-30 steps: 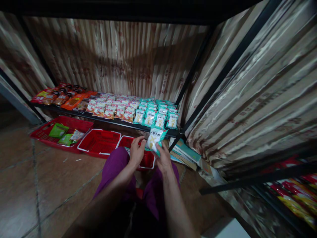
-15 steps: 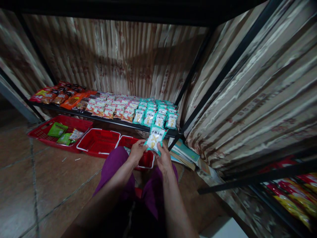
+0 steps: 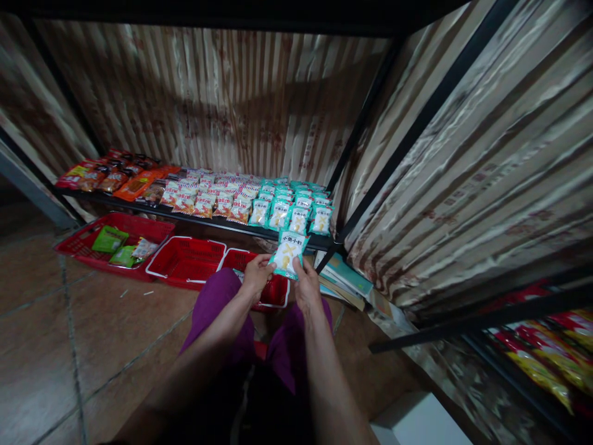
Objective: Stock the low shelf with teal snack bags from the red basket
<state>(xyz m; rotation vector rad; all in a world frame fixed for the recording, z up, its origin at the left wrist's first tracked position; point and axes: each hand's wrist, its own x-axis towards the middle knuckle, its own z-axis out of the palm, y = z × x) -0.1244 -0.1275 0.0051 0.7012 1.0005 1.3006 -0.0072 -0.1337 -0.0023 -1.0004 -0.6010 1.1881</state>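
Note:
Between my two hands is a teal-and-white snack bag (image 3: 288, 252), its printed front facing me. My left hand (image 3: 257, 275) pinches its lower left edge, and my right hand (image 3: 306, 283) grips the lower right corner. The bag is held just in front of the low shelf (image 3: 217, 221), over a red basket (image 3: 276, 293). Matching teal snack bags (image 3: 300, 217) stand in rows at the shelf's right end, beyond the held one. Beside them to the left are white-and-orange snack bags (image 3: 204, 203).
Red and orange packets (image 3: 99, 178) fill the shelf's left end. On the floor stand another red basket (image 3: 189, 262) and a wider one (image 3: 78, 247) with green packets (image 3: 110, 238). Books (image 3: 347, 278) lie by the black shelf post (image 3: 370, 191). A white box (image 3: 430, 420) sits low right.
The view has shifted slightly. The snack bag stays in both hands and has moved marginally left and up in view; its grip looks the same.

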